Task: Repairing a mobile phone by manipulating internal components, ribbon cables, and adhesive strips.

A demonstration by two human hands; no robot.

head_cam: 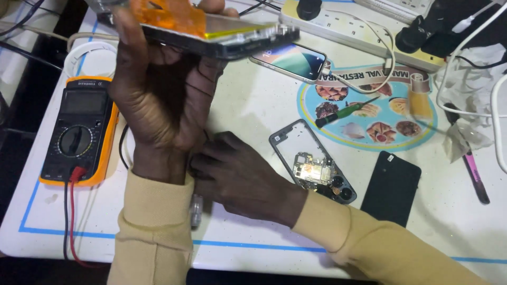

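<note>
Gripping phone point(222, 37), left hand point(158, 100), perhaps opened.

Two hands were counted, the left hand point(158, 100) gripping one opened phone point(222, 37) and the right hand point(237, 179) low beside its wrist. Right of that grip lay one intact phone point(290, 60), one stripped phone frame point(311, 163), one black back panel point(392, 184) and one green screwdriver point(346, 112). Left of the grip sat one orange multimeter point(79, 132), and beyond it two power strips point(348, 29).
</note>
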